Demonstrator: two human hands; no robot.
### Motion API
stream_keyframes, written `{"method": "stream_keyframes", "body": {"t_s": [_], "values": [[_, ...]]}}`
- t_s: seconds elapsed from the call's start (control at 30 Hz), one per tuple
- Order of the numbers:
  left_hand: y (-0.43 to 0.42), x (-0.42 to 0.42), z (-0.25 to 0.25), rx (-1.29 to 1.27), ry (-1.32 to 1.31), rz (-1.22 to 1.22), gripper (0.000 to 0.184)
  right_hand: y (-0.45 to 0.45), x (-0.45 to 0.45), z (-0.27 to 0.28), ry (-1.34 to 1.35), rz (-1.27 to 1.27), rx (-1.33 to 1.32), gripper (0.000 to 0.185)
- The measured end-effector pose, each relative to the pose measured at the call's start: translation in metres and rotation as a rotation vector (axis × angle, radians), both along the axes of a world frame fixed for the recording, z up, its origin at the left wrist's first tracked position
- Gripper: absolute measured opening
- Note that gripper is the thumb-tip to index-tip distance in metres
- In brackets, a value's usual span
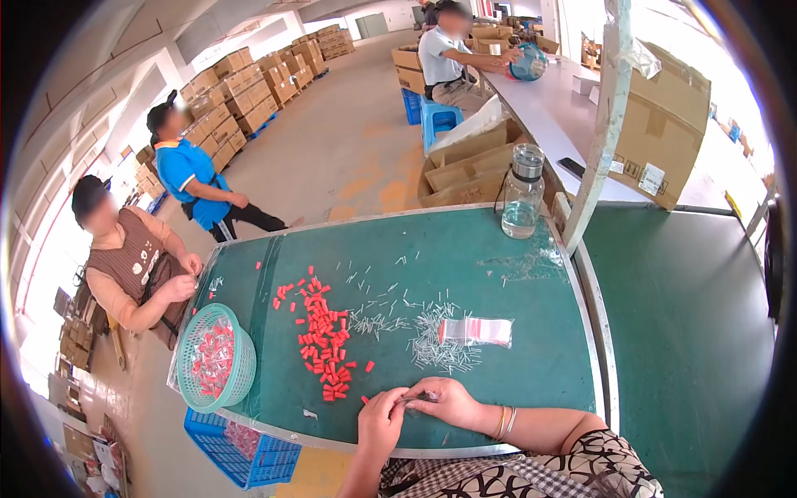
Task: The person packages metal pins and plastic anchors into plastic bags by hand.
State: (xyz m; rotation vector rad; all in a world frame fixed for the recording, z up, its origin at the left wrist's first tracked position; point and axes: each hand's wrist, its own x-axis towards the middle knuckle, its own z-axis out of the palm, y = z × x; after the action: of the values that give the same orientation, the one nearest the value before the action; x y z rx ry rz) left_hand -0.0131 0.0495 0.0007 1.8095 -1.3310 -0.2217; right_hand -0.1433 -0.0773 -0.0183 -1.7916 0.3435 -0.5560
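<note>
My left hand (382, 422) and my right hand (444, 403) meet at the near edge of the green table (531, 373). Their fingers are pinched together around something small and partly clear, too hidden to name. A red piece (365, 400) lies by my left fingertips. Ahead and to the left is a heap of red pieces (325, 336). Beyond my right hand lies a pile of thin metal pins (432, 344), with clear plastic bags (490, 331) on its right side. A small clear scrap (310, 413) is left of my left hand.
A green basket (246, 365) of red packets stands at the table's left end, above a blue crate (278, 465). A glass bottle (521, 207) stands at the far right. One person works at the left end, another walks behind, and others are farther back. Cartons (656, 124) stand around.
</note>
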Motion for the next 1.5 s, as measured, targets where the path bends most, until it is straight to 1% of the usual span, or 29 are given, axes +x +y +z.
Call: {"method": "stream_keyframes", "body": {"t_s": [0.1, 0.2, 0.33, 0.4, 0.43, 0.47, 0.5, 0.57, 0.6, 0.7, 0.8, 0.9, 1.0, 1.1, 1.2, 1.3, 1.4, 1.5], "values": [[-0.003, 0.000, 0.001, -0.004, -0.052, -0.015, 0.032, -0.002, 0.002, -0.006, 0.052, -0.014, 0.046, 0.015], [-0.003, -0.001, 0.003, -0.015, 0.009, 0.024, 0.037, -0.001, 0.002, -0.001, 0.098, -0.027, 0.044, 0.015], [-0.002, 0.004, -0.006, -0.068, 0.179, 0.142, 0.038, -0.001, 0.003, -0.003, 0.069, -0.013, -0.008, 0.015], [-0.005, 0.000, -0.007, -0.150, 0.297, 0.129, 0.039, -0.003, 0.003, -0.007, 0.065, 0.019, -0.080, 0.016], [-0.007, -0.004, -0.005, -0.191, 0.356, 0.123, 0.039, -0.003, 0.002, -0.007, 0.077, 0.021, -0.057, 0.016], [-0.008, -0.008, -0.002, -0.157, 0.424, 0.096, 0.038, -0.004, 0.001, -0.006, 0.088, 0.025, -0.034, 0.016], [-0.007, -0.009, -0.004, -0.085, 0.428, 0.091, 0.035, -0.004, 0.001, -0.006, 0.100, 0.029, -0.011, 0.016], [-0.005, -0.008, -0.015, 0.062, 0.435, 0.077, 0.031, -0.003, 0.002, -0.006, 0.133, 0.013, -0.065, 0.017], [-0.006, -0.007, -0.019, 0.017, 0.404, 0.110, 0.022, -0.003, 0.002, -0.005, 0.150, 0.002, -0.092, 0.017], [-0.001, 0.001, -0.018, 0.055, 0.358, 0.086, 0.019, -0.002, 0.002, 0.006, 0.175, -0.003, -0.012, 0.016], [-0.001, 0.000, -0.008, 0.037, 0.277, 0.062, 0.022, -0.001, 0.002, 0.004, 0.119, -0.008, 0.169, 0.014], [-0.001, 0.001, -0.013, -0.026, 0.113, 0.037, 0.026, -0.003, 0.002, 0.010, 0.225, 0.008, 0.300, 0.013], [-0.001, 0.000, -0.011, -0.043, 0.029, 0.040, 0.029, -0.003, 0.004, -0.002, 0.097, -0.016, 0.191, 0.013], [0.001, -0.002, -0.007, -0.053, 0.061, 0.074, 0.026, -0.003, 0.002, 0.001, 0.104, -0.028, 0.103, 0.014], [0.003, -0.003, -0.008, -0.054, 0.216, 0.133, 0.021, -0.003, 0.002, 0.003, 0.199, -0.021, 0.163, 0.016], [0.006, 0.002, -0.010, -0.039, 0.235, 0.148, 0.015, -0.005, 0.002, 0.001, 0.224, 0.030, 0.189, 0.014], [0.008, 0.008, -0.024, -0.038, 0.316, 0.195, 0.010, -0.004, 0.003, 0.003, 0.178, 0.027, 0.380, 0.014], [0.012, 0.013, -0.033, -0.011, 0.462, 0.230, 0.006, -0.008, 0.003, 0.006, 0.215, 0.054, 0.383, 0.015]]}}
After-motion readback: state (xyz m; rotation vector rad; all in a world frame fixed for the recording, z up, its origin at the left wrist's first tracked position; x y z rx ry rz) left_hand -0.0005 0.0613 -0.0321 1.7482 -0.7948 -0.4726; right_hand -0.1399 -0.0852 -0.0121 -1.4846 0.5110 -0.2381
